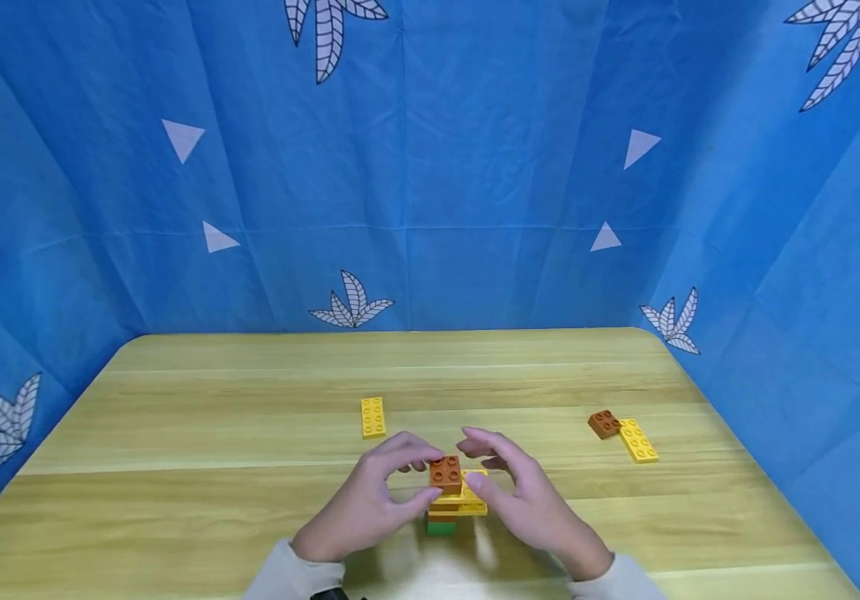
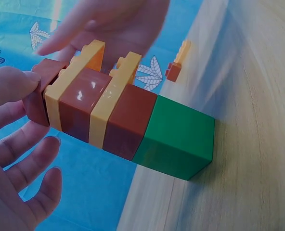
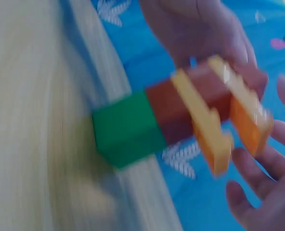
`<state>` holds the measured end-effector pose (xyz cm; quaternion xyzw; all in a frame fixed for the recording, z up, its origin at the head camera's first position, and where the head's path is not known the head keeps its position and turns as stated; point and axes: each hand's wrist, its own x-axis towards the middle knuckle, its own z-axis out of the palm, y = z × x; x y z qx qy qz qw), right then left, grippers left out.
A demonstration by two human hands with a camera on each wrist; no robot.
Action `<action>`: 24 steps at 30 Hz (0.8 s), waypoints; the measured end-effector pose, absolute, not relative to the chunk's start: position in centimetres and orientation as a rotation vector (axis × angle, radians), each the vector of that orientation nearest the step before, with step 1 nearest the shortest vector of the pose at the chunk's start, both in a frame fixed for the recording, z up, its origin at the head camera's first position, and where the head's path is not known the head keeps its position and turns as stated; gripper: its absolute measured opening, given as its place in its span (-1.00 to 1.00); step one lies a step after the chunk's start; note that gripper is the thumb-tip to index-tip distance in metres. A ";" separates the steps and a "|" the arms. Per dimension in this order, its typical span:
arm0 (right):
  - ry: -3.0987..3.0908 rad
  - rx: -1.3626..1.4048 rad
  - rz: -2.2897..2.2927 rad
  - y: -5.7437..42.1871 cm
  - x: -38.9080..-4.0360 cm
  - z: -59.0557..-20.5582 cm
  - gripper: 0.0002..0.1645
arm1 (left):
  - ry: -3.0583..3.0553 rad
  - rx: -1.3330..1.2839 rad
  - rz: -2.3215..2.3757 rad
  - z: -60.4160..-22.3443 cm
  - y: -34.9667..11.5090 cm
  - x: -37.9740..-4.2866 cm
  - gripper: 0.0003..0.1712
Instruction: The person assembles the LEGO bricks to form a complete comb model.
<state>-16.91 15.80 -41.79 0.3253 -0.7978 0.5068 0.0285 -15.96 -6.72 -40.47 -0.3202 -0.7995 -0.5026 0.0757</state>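
The left hand (image 1: 370,504) pinched the brown brick (image 1: 446,473) atop the block stack (image 2: 128,120) (green base); at 3 o'clock, the right hand (image 1: 531,500) hovered, fingers spread.

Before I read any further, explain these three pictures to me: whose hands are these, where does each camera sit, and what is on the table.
There is no machine here: a person works with two bare hands. The wide picture comes from a camera on the person's head, looking down at a wooden table ringed by blue cloth. The other two come from cameras on each wrist, so they look tilted and very close; the right wrist one is blurred.

In the middle stands a small brick tower: a green brick at the bottom, then brown bricks and yellow plates. The left hand has its grip on the top brown brick. The right hand is at the tower's other side with fingers straight.

Loose pieces: a yellow plate behind, and a brown brick touching another yellow plate on the right.
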 end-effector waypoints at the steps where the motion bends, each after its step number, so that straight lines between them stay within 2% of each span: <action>1: -2.427 0.998 1.569 15.5 -16.7 -41.6 -0.48 | -2.396 -0.959 -1.504 -40.5 -6.7 -16.0 -0.63; 9: -2.383 0.991 1.519 14.0 -15.9 -40.7 -0.63 | -2.373 -0.975 -1.478 -40.4 -6.8 -16.0 -0.64; 24: -2.282 1.070 1.595 14.2 -16.0 -41.1 -0.64 | -2.406 -0.976 -1.492 -40.3 -6.8 -15.9 -0.62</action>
